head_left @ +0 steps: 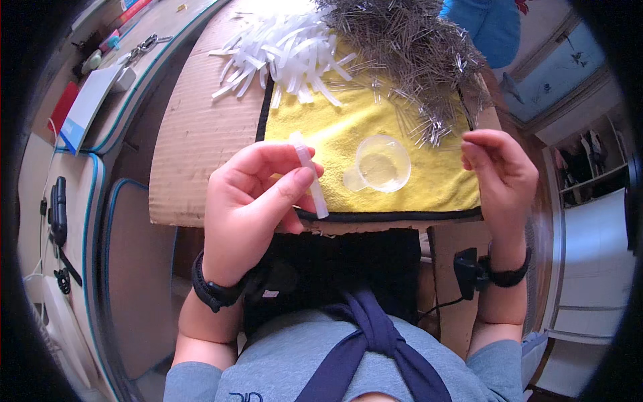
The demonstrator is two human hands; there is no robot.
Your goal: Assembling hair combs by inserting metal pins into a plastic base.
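My left hand point(258, 191) pinches a narrow, translucent white plastic strip point(309, 175) between thumb and fingers, tilted above the near edge of a yellow cloth point(301, 127). At the cloth's right side, my right hand point(499, 167) is closed in a pinch; whatever is at its fingertips is too thin to make out. Between the hands, a small clear plastic cup point(383, 164) with a side tab sits on the cloth. Beyond it lies a large heap of thin metal pins point(415, 67), some scattered toward my right hand. Many similar white strips point(284, 53) are piled at the far left.
The cloth lies on a cardboard-topped table point(194, 147). To the left runs a desk with a blue-trimmed edge point(100, 181), holding a white-and-blue box point(90, 110) and a black device point(59, 211). Open shelving point(593, 171) stands at the right. A cable hangs by my right wrist.
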